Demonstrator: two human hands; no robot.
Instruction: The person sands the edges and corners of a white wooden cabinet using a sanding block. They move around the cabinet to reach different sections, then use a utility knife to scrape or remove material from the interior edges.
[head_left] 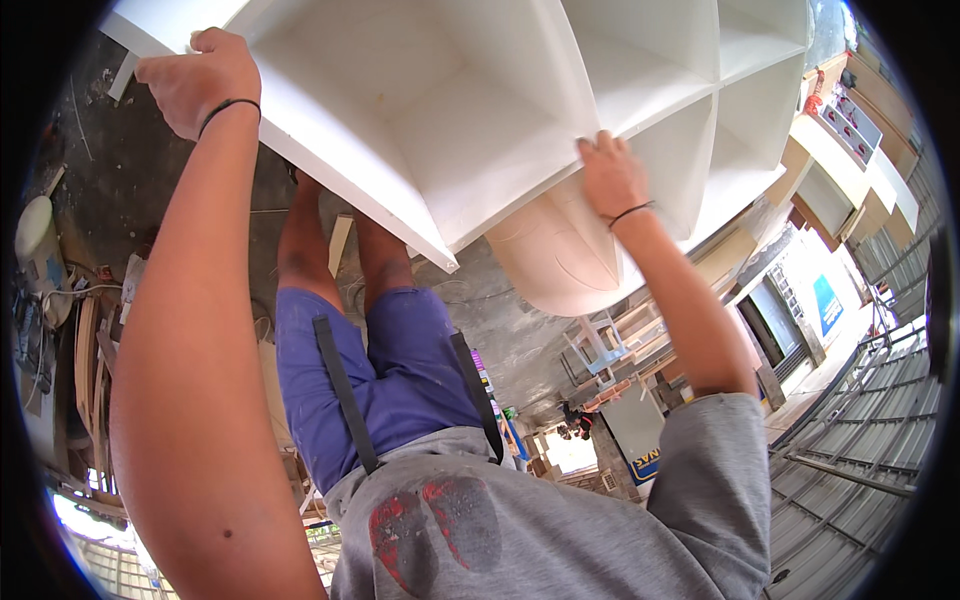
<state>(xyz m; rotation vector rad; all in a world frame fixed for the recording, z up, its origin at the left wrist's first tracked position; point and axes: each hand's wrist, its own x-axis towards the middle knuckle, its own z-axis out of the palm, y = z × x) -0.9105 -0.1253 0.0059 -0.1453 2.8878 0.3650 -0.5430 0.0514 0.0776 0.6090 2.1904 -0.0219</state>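
Note:
A large white shelf unit (500, 140) with several open, box-like compartments fills the upper part of the view, tilted across it. At its upper left edge is my left hand (205, 85), fingers bent over the panel's rim and closed on it. Farther right, my right hand (612, 178) presses at the front edge of a divider between compartments. Its fingers are bent together and slightly smeared, and a small dark bit shows at the fingertips, too small to name. Below the unit, beside my right hand, is a pale rounded panel (555, 250).
My legs stand on a dark concrete floor (500, 340) under the unit. Wood strips (90, 350) and a whitish container (38, 235) are at the left. Wooden frames (610, 350) and boards stand behind at the right, near a corrugated metal roof (850, 480).

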